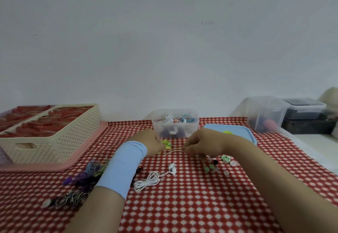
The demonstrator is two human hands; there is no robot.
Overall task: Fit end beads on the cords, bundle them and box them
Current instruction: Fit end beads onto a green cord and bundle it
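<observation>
The step in hand seems to be the fitting of an end bead. The left hand (150,141) and the right hand (202,144) each pinch the thin yellow-green cord (175,148), which is stretched between them just above the red chequered cloth (182,205), in front of the clear box (175,128) where other cords lie. A bead on it I cannot make out. The next move probably calls for a steady pinch near the cord tip and one of the loose beads (212,167) below the right hand. A white bundled cord (146,180) and dark cords (86,176) lie beside the left forearm and could be swept aside; the blue lid (243,132) and cream basket (54,132) are well apart.
</observation>
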